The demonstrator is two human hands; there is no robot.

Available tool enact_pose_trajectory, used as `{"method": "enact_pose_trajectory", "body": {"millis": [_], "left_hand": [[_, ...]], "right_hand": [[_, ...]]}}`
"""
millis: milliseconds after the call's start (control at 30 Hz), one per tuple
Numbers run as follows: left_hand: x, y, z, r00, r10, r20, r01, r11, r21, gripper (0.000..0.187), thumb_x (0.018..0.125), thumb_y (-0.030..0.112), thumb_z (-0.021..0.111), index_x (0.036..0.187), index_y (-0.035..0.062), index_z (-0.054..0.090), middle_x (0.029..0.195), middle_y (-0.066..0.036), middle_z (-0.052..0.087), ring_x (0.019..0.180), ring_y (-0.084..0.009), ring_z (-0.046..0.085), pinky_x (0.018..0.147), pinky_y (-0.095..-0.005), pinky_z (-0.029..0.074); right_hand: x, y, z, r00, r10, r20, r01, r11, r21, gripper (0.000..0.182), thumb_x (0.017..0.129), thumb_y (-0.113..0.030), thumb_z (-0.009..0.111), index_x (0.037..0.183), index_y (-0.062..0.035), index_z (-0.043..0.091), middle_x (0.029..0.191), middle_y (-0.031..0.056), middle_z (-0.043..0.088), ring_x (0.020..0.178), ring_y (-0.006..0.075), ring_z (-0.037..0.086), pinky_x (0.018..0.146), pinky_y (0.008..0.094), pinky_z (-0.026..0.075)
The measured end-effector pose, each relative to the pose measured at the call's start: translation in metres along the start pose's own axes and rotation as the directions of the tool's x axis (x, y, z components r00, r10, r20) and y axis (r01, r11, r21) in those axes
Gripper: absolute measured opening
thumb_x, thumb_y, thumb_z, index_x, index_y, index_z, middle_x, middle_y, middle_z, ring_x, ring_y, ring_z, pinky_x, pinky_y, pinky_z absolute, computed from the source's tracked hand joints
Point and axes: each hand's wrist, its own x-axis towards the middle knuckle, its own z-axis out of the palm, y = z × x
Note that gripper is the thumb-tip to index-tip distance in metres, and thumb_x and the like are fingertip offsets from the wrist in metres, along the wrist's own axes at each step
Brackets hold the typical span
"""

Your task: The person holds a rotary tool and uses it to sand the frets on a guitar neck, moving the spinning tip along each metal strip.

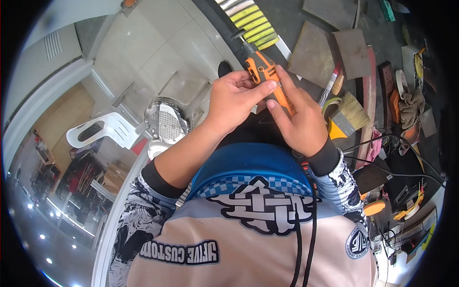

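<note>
An orange and grey rotary tool [263,62] is held between both hands in front of my body, tilted with its head pointing up and to the left. A small dark disc [237,34] sits on a thin shaft at its tip. My left hand [232,98] grips the tool from the left, thumb laid across the body and the other fingers curled beneath. From the right, my right hand [303,117] closes around the lower body, with its thumb on the near side. The tool's rear end is partly hidden by that hand.
On the dark workbench at right lie a paintbrush [351,117], metal plates [313,52], a marker-like stick [330,83] and black cables [406,174]. A yellow-black striped item [253,24] lies beyond the tool. White chair [107,129] and perforated stool [167,122] stand left.
</note>
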Motion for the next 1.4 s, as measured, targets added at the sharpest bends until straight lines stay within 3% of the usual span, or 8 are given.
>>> {"method": "enact_pose_trajectory", "body": {"millis": [100,700,800,1300,1400], "left_hand": [[-0.001,0.002,0.004,0.999,0.014,-0.029,-0.017,0.996,-0.093,0.031,0.092,0.014,0.082,0.111,-0.0076,0.070,0.093,-0.010,0.074,0.081,-0.0117,0.072,0.070,-0.0255,0.062],[0.003,0.001,0.010,0.999,0.027,-0.038,-0.028,0.999,-0.036,0.030,0.093,0.015,0.081,0.112,-0.0057,0.071,0.094,-0.009,0.075,0.080,-0.0102,0.071,0.066,-0.0225,0.058],[0.005,0.004,0.011,1.000,0.002,-0.009,-0.001,1.000,0.015,0.040,0.094,0.018,0.079,0.122,-0.0082,0.066,0.103,-0.012,0.073,0.089,-0.0147,0.072,0.076,-0.0280,0.063],[0.019,0.015,0.039,1.000,0.003,0.000,-0.003,0.999,0.048,0.039,0.094,0.022,0.081,0.118,-0.0066,0.068,0.100,-0.012,0.074,0.086,-0.0140,0.073,0.073,-0.0259,0.062],[0.021,0.020,0.045,1.000,-0.002,-0.026,0.003,1.000,0.024,0.033,0.090,0.017,0.084,0.108,-0.0080,0.071,0.092,-0.011,0.075,0.081,-0.0128,0.072,0.072,-0.0267,0.063]], "right_hand": [[0.000,0.000,-0.001,1.000,0.015,0.010,-0.015,1.000,-0.001,0.067,0.094,-0.026,0.074,0.155,-0.0142,0.049,0.090,0.0197,0.068,0.079,0.0383,0.070,0.071,0.0443,0.057],[0.002,0.005,-0.006,0.999,0.032,0.008,-0.032,0.999,0.043,0.066,0.094,-0.025,0.073,0.155,-0.0138,0.049,0.091,0.0203,0.068,0.080,0.0382,0.071,0.072,0.0439,0.057],[0.003,0.008,-0.009,0.999,0.031,0.008,-0.031,0.998,0.058,0.066,0.094,-0.025,0.073,0.155,-0.0128,0.049,0.091,0.0208,0.068,0.080,0.0382,0.070,0.073,0.0435,0.057],[0.010,0.020,-0.032,0.999,0.042,-0.010,-0.040,0.994,0.101,0.065,0.095,-0.023,0.073,0.154,-0.0084,0.049,0.087,0.0195,0.068,0.077,0.0339,0.069,0.072,0.0399,0.056],[0.011,0.024,-0.035,0.999,0.036,-0.024,-0.033,0.994,0.108,0.064,0.096,-0.023,0.072,0.154,-0.0078,0.050,0.088,0.0199,0.068,0.079,0.0337,0.070,0.073,0.0397,0.056]]}}
